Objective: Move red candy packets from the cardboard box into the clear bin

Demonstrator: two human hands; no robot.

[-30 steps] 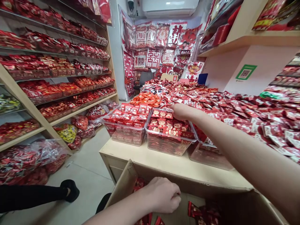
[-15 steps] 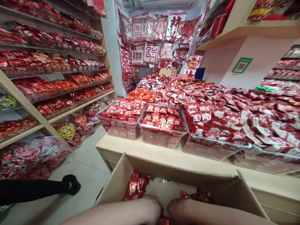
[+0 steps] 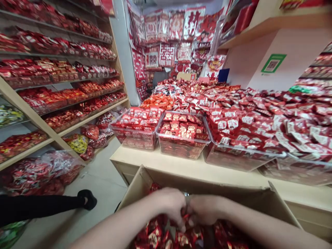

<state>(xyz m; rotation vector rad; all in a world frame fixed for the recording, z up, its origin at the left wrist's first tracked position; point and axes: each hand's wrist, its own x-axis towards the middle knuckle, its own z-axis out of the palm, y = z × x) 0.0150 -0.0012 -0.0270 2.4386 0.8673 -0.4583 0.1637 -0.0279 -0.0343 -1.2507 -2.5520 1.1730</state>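
Both of my hands are down in an open cardboard box (image 3: 135,192) at the bottom of the view. My left hand (image 3: 169,204) and my right hand (image 3: 204,209) meet over a heap of small red candy packets (image 3: 160,237), fingers curled into them and gathering a bunch. The picture is blurred by motion there. Just beyond the box runs a pale wooden counter (image 3: 181,167) with clear plastic bins (image 3: 183,135) full of red packets.
Wooden shelves (image 3: 52,100) on the left hold rows of red packets, with bagged sweets (image 3: 33,173) on the floor. Another person's leg in black with a black shoe (image 3: 86,199) stretches across the floor at left. Red paper decorations (image 3: 168,41) cover the back wall.
My right hand left the middle bin on the counter and came down into the box. Both hands now meet over the packets, lifted slightly from half a second ago.
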